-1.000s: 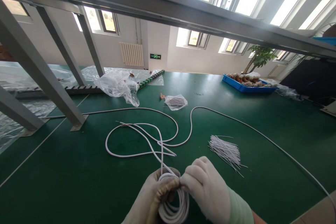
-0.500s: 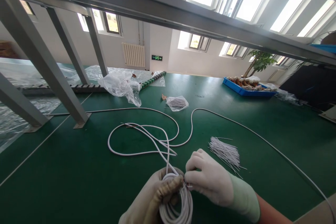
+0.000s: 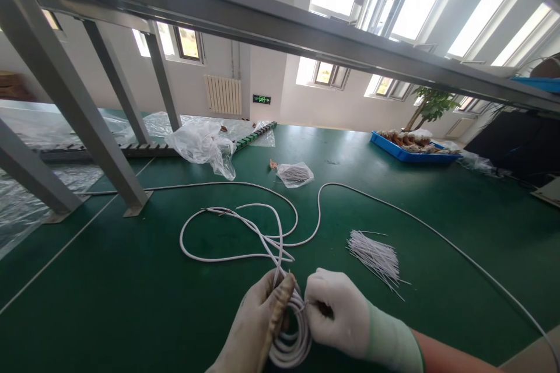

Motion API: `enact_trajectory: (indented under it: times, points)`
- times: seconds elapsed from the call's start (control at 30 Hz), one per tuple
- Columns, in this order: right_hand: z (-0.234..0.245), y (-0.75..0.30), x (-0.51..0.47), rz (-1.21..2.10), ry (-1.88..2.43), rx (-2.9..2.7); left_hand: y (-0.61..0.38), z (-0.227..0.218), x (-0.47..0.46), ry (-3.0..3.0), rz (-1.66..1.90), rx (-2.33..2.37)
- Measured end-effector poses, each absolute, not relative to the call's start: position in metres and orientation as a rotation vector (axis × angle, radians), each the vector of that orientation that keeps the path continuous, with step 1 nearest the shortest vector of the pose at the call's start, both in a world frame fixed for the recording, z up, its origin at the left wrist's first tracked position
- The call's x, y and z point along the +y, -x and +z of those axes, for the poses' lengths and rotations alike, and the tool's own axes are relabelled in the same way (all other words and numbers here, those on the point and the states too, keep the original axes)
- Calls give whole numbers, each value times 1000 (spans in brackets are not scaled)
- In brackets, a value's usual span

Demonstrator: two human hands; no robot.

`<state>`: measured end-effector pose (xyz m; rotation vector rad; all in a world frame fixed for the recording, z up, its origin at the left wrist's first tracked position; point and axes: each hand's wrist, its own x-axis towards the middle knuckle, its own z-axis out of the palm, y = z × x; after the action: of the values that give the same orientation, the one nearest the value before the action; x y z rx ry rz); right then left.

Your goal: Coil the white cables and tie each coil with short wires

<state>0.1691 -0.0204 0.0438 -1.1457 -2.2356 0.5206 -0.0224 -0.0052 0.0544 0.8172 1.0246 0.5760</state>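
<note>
The coil [image 3: 291, 332] of white cable is at the bottom centre of the view, held just above the mat [image 3: 109, 291]. The gloved left hand [image 3: 256, 329] is closed round the coil's left side, fingers curled through the turns and thumb laid along the top. The gloved right hand [image 3: 336, 317] meets it from 3 o'clock, thumb and forefinger pressed together in a pinch on the coil's upper right edge. Whether anything else sits in that pinch cannot be told.

From the top of the coil the cable runs towards 12 o'clock into loose loops [image 3: 210, 256] lying flat on the mat. One long strand sweeps round to 3 o'clock and off the lower right corner.

At 2 o'clock from the coil, near the right hand but apart from it, lies a fan of thin white ties [image 3: 376, 253]. Farther off at 12 o'clock is a small clear bag [image 3: 295, 173] with more ties in it. A crumpled plastic sheet [image 3: 199, 141] lies at 11 o'clock. A grey frame leg [image 3: 87, 122] stands on the mat at 10 o'clock. A blue tray [image 3: 411, 151] is at the far edge at 1 o'clock, with a plant [image 3: 431, 105] behind it.
</note>
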Motion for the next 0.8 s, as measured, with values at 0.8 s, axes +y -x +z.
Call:
enact_trajectory:
  times: [0.8]
  points:
    - [26,-162,-30,1973,1399,-1121,16,56,-14,-1285,627,1271]
